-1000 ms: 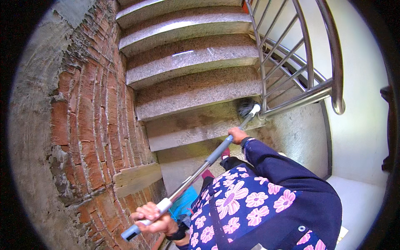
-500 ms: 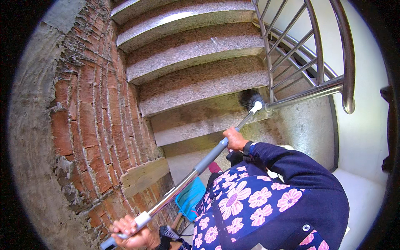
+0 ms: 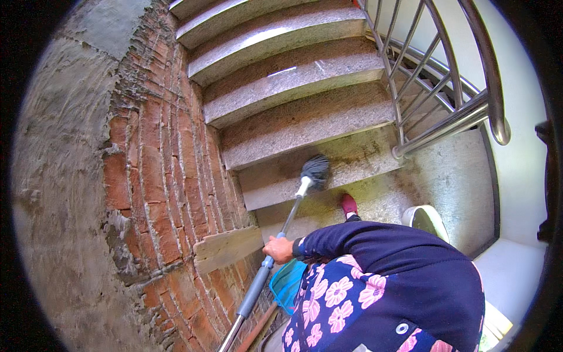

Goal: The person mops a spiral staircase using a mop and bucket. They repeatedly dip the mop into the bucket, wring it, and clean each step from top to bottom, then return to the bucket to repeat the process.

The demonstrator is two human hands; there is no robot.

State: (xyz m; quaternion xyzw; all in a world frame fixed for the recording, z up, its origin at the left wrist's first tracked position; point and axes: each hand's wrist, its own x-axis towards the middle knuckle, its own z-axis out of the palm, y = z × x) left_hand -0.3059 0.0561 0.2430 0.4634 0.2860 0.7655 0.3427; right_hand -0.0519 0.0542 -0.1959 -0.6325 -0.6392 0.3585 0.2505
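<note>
My right hand [image 3: 279, 249] is closed around the grey and silver pole [image 3: 255, 290] of a long-handled brush. Its dark grey, bushy head [image 3: 316, 170] touches the lowest stair step [image 3: 267, 189], joined to the pole by a white neck. The pole slants down and leaves the picture at the lower edge, and my left hand is out of sight. Just under my right wrist lies a light blue dustpan [image 3: 287, 284], partly covered by my flowered apron [image 3: 340, 293].
Granite stairs [image 3: 281, 82] rise ahead, with a steel railing [image 3: 446, 126] on the right. A rough brick wall [image 3: 170, 193] runs along the left, a wooden board [image 3: 227, 249] against its foot. A white bucket-like container [image 3: 427, 218] stands right of my red shoe [image 3: 349, 203].
The brush head has swept left along the step, away from the railing post. My right hand has moved left and down with the pole, and my left hand has dropped out of view.
</note>
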